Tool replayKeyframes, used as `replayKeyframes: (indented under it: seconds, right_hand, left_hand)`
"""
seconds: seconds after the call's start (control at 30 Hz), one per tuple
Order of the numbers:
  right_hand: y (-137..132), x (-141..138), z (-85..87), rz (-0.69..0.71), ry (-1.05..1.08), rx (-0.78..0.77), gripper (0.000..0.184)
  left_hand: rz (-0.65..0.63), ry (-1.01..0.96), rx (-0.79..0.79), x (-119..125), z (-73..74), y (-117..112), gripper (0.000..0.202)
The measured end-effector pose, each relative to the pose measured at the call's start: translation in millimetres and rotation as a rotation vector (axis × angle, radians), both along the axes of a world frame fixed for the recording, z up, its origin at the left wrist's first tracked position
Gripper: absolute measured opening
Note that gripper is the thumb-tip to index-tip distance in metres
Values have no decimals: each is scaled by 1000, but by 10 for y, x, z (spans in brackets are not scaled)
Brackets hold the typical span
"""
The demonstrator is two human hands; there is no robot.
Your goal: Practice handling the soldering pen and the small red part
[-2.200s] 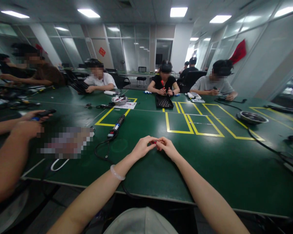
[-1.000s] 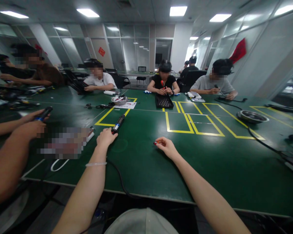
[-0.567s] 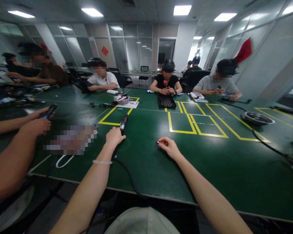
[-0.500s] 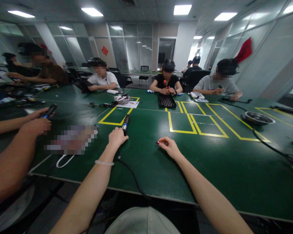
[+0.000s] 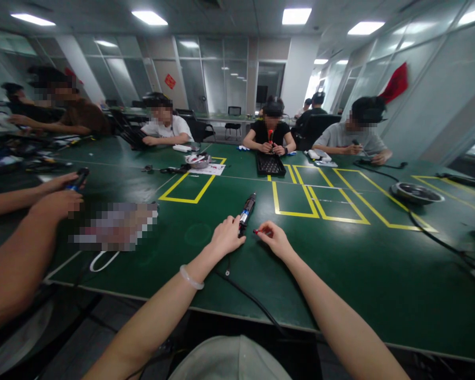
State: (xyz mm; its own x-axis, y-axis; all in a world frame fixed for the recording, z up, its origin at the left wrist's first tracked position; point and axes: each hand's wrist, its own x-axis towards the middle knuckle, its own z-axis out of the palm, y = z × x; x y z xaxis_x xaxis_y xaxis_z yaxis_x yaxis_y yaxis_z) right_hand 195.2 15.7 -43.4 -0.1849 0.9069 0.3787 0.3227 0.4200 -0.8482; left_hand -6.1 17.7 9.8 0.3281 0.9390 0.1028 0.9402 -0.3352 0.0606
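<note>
My left hand [image 5: 226,236] is closed around the lower end of an electric screwdriver [image 5: 247,208], dark with a blue and silver band. Its tip points away from me and slightly to the right. A black cord [image 5: 253,298] runs from near that hand over the table's front edge. Just to the right, my right hand [image 5: 276,237] pinches a small red and dark piece [image 5: 256,231] between thumb and fingertips. That piece is too small to make out, and a narrow gap separates it from the screwdriver.
The green table [image 5: 360,285] carries yellow tape rectangles [image 5: 296,214]. A metal bowl-like dish [image 5: 418,192] lies at the right. Across from me a person works over a black tray [image 5: 269,164]. At the left, a neighbour's hands [image 5: 59,198] hold a similar screwdriver, beside a blurred-out item [image 5: 114,227].
My left hand has moved right with the screwdriver, bringing it close to my right hand. The cord shifted right along with it. My right hand has stayed in place with its small piece.
</note>
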Motion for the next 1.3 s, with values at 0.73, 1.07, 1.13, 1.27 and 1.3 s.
replayKeyframes:
  seconds: [0.73, 1.07, 1.13, 1.27, 1.3]
  right_hand:
    - [-116, -47, 129, 69, -298, 133, 8]
    - [-126, -51, 129, -11, -293, 166, 13]
    - [-127, -56, 123, -43, -261, 144, 15]
    - [-118, -59, 111, -77, -244, 137, 14]
    - [-114, -55, 109, -79, -248, 146, 14]
  left_hand:
    - [-140, -81, -59, 149, -30, -140, 65]
    - [-134, -95, 12, 180, -48, -144, 51]
    - [-112, -85, 13, 194, -57, -141, 49]
    - [-74, -64, 1, 233, -64, -138, 54]
    - [-65, -59, -2, 240, -59, -138, 55]
